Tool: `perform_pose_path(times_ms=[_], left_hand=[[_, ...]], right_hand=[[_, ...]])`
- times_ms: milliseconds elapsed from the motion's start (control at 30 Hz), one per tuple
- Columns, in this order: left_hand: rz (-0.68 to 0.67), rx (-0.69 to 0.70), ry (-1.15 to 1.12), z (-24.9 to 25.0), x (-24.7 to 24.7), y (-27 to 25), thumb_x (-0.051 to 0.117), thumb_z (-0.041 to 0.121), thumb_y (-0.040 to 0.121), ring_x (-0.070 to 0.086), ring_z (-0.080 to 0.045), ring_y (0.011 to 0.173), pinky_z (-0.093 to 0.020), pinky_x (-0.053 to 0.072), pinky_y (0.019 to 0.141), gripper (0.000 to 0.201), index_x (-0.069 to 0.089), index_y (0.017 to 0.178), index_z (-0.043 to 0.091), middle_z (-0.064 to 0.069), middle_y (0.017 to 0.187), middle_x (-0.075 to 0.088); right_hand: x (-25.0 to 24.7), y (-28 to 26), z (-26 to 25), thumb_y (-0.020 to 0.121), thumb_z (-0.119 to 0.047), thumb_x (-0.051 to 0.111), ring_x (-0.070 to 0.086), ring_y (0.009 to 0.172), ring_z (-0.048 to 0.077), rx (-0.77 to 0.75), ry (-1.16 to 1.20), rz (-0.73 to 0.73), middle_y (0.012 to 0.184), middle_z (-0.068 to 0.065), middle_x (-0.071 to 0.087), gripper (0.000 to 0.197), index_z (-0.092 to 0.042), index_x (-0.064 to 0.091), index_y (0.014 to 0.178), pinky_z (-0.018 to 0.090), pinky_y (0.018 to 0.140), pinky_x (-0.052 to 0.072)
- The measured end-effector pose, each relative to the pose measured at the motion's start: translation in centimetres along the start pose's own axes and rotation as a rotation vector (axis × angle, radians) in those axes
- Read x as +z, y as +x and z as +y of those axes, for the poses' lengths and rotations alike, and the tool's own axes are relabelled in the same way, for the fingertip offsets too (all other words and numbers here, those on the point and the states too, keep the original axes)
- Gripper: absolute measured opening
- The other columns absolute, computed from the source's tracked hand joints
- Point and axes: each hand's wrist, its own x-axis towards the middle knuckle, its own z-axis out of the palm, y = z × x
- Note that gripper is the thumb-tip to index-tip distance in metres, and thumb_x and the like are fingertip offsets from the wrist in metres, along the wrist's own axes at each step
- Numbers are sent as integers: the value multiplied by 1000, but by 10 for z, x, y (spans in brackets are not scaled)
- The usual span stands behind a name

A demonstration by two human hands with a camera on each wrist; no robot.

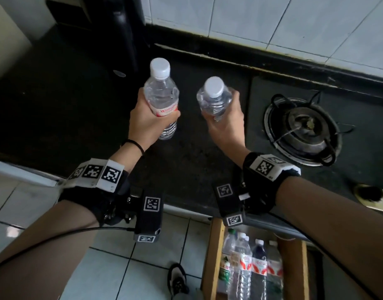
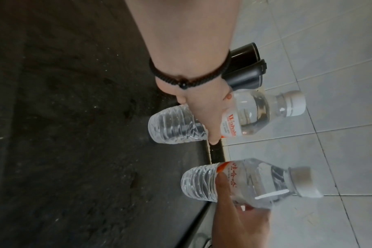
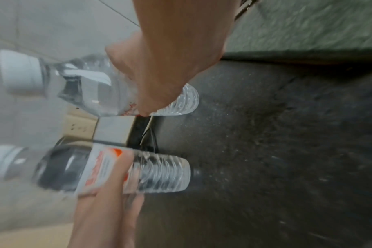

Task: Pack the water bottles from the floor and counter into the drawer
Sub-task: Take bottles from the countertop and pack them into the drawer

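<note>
Nearest you, below the counter's (image 1: pixel 186 169) front edge, the open drawer (image 1: pixel 210 256) already holds several bottles (image 1: pixel 258 269) lying side by side. Above the counter, your left hand (image 1: pixel 147 120) wraps one water bottle (image 1: pixel 161 92) and your right hand (image 1: pixel 226 120) grips another (image 1: pixel 214 98), both lifted clear. Judging by this, these two still need lowering into the drawer. The burner (image 1: pixel 301 131) sits beyond your right hand.

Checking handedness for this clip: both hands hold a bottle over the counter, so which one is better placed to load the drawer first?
Probably the right hand. Its bottle is nearer the open drawer, which lies below the right forearm. The left hand and its bottle sit further left, over the floor side.
</note>
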Motion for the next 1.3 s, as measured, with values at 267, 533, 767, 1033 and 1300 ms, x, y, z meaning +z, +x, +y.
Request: perform_pose_path(times_ms=[267,533,767,1033,1300], left_hand=[[92,-18,17,-2,2,-48,84,30,62,62,-1,104,-21,49,93,75,50,128,26,14,114,64],[146,-64,-14,10,27,-137,86,35,55,64,-4,103,-32,51,96,76,54,124,28,12,113,66],[-110,-85,-29,33,44,-225,90,21,58,67,-5,94,-24,54,82,63,60,115,17,6,103,71],[-613,-205,10,31,89,-305,83,11,69,66,-13,103,-30,51,90,53,61,117,14,0,108,71],[-857,-326,204,-8,151,-345,87,43,48,61,-15,113,-41,45,103,83,59,123,20,2,119,68]], right_hand=[[-35,-40,-3,79,-29,72,60,108,11,-6,94,-140,121,0,60,60,-12,42,127,24,89,50],[-103,-106,9,72,-42,78,58,79,-13,126,183,-388,91,-19,62,57,-18,51,116,-3,65,45],[-167,-166,25,72,-45,76,69,103,15,274,457,-519,112,1,71,64,-17,53,123,39,93,54],[-238,-239,79,87,-25,66,73,83,5,440,502,-584,100,-4,71,38,-14,51,121,18,69,57],[-271,-300,159,73,-48,73,67,94,6,471,285,-721,111,-8,66,74,-21,43,135,29,87,54]])
